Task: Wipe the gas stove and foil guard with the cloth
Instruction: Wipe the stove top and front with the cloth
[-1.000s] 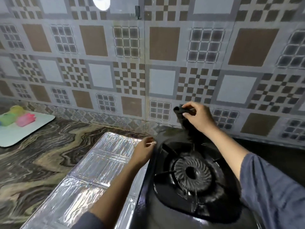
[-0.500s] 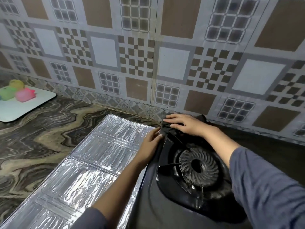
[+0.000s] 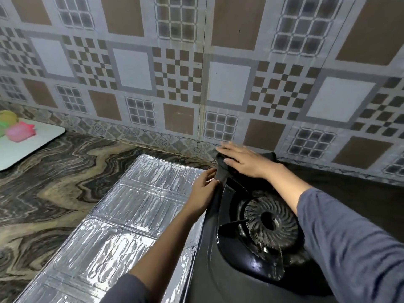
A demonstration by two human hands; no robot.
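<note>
Pressing dark cloth [image 3: 223,164] flat on stove [image 3: 218,270] corner: right hand [image 3: 244,160], fingers spread; left hand [image 3: 202,191] gripping stove's edge.

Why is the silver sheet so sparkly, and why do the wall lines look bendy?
In the head view, light bounces off the crinkled foil guard, making bright white glare patches; the wet-looking black gas stove glints too. The wide-angle lens curves the tiled wall near the edges. The right hand on the cloth looks slightly smeared.
</note>
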